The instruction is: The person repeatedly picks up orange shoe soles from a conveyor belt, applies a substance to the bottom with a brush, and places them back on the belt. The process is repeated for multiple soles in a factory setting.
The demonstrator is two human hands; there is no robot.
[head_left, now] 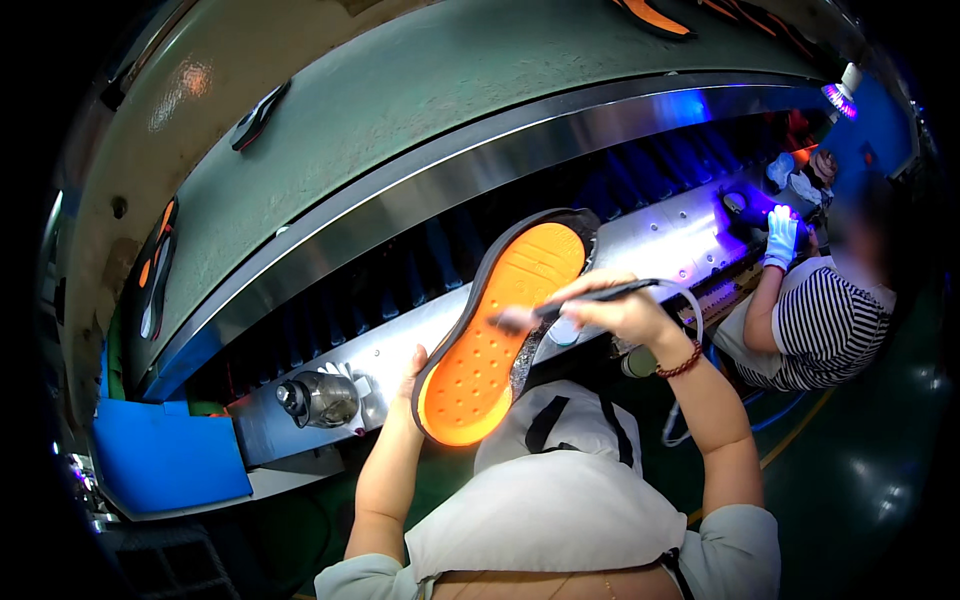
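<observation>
In the middle of the head view an orange shoe sole (470, 365) with a black rim is held up, its dimpled face toward me. My left hand (412, 370) grips its left edge near the lower end, the thumb showing along the rim. My right hand (628, 312) is closed round the dark handle of a brush (540, 314), to which a pale hose (692, 300) runs. The blurred bristles are over the middle of the orange face; whether they touch it I cannot tell.
Beyond a metal-edged green conveyor belt (400, 110) carries several soles. A metal shelf (385, 350) below it holds a dark clear container (325, 398). A blue panel (175, 450) stands at left. At right a co-worker's gloved hand (781, 236) is by a dark shoe part under violet light.
</observation>
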